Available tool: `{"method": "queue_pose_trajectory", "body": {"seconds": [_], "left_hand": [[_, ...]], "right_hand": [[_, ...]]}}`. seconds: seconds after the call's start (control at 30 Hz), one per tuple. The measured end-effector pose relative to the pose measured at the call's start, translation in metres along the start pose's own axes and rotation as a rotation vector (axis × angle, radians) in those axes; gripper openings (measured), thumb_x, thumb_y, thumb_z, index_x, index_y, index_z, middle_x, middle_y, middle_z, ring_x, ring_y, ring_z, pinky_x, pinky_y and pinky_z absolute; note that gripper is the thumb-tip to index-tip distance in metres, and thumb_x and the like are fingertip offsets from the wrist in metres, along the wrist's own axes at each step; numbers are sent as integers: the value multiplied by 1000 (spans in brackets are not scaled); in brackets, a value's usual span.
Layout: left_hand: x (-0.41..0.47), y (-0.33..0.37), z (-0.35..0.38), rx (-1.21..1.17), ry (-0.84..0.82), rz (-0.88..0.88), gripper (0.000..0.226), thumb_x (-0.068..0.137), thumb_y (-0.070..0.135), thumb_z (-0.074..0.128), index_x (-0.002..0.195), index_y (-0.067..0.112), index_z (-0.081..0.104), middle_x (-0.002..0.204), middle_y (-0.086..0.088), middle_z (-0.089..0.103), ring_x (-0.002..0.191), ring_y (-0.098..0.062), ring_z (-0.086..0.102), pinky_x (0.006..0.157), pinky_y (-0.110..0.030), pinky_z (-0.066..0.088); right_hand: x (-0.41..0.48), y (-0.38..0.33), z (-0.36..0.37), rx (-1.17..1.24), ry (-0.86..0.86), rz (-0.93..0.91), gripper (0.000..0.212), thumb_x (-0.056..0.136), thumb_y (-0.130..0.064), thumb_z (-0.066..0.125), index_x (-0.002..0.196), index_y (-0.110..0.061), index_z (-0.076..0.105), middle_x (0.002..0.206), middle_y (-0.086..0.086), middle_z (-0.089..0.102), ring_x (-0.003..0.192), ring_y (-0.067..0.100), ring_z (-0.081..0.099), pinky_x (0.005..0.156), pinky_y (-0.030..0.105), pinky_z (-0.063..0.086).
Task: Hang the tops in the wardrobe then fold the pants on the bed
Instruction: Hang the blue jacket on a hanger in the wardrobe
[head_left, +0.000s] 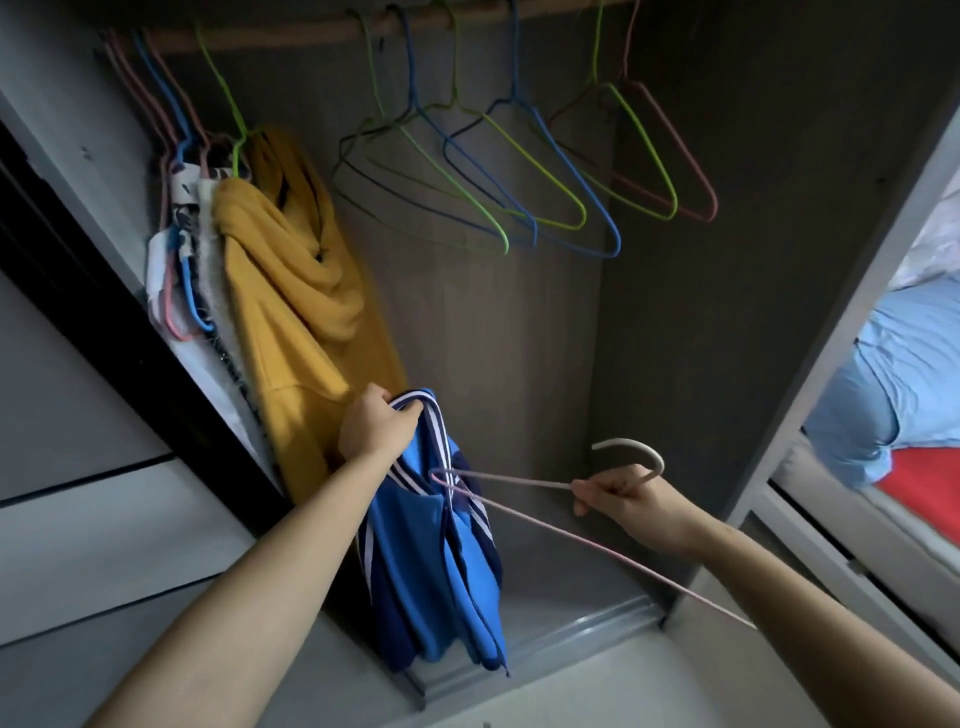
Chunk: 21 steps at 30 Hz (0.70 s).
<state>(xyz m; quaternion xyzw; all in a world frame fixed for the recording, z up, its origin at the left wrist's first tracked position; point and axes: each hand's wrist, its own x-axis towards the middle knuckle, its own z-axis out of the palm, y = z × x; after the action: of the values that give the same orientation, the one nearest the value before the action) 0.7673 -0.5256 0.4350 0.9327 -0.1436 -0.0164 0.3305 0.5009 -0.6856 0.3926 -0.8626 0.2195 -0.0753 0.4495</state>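
Left hand (376, 426): fingers curled tight around the striped neckline of the blue top (431, 561). The top hangs bunched from that grip, low in the open wardrobe (493, 338), just above its floor track (545, 639).

Right hand (631, 506): thumb and fingers pinch the pink hanger (623, 441) at the base of its hook. The hook curves up over the hand. The hanger's left shoulder tip meets the top's neck opening; we cannot tell how far it sits inside.

Far, on the rail (291, 39): a row of bare wire hangers (519, 171), green, blue and pink. At the left end a yellow top (296, 291) hangs on a green hanger, with several other garments packed beside it against the wardrobe's left wall.

Right of the wardrobe: a bed (893, 374) with a light blue cover, and red fabric at its near edge.
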Motion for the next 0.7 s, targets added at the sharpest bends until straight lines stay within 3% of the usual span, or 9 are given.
{"method": "queue_pose_trajectory", "body": {"seconds": [0.2, 0.37, 0.53, 0.63, 0.7], "left_hand": [[-25, 21, 15, 37, -94, 211, 23, 87, 23, 67, 95, 19, 46, 85, 3, 57, 65, -10, 50, 50, -22, 32], [-22, 4, 10, 190, -113, 325, 40, 79, -3, 58, 104, 21, 37, 104, -7, 59, 90, -32, 59, 67, -37, 48], [-18, -25, 8, 365, 6, 294, 40, 85, 8, 67, 117, 11, 44, 125, -15, 50, 110, -33, 54, 83, -38, 49], [-8, -23, 1, 354, 26, 229, 23, 93, 18, 61, 111, 7, 51, 118, -18, 61, 108, -37, 60, 82, -41, 49], [-4, -14, -3, 270, 34, 285, 12, 95, 17, 58, 102, 7, 56, 109, -18, 66, 104, -40, 61, 79, -41, 47]], "right_hand": [[19, -16, 34, 147, 248, 91, 38, 103, -37, 49, 77, -18, 68, 47, -18, 51, 48, -3, 46, 52, 13, 36], [25, -24, 41, 375, 522, 25, 37, 104, -31, 48, 76, -12, 64, 44, -18, 45, 45, 1, 40, 49, 13, 31], [22, -34, 36, 438, 602, -35, 38, 104, -29, 48, 76, -9, 63, 46, -16, 45, 47, 1, 40, 51, 14, 32], [25, -28, 35, 458, 638, -4, 39, 105, -32, 48, 72, -18, 63, 47, -17, 46, 59, -2, 38, 59, 18, 34], [27, -23, 35, 435, 631, -17, 39, 104, -32, 48, 70, -19, 63, 51, -15, 48, 70, 5, 39, 64, 25, 36]]}}
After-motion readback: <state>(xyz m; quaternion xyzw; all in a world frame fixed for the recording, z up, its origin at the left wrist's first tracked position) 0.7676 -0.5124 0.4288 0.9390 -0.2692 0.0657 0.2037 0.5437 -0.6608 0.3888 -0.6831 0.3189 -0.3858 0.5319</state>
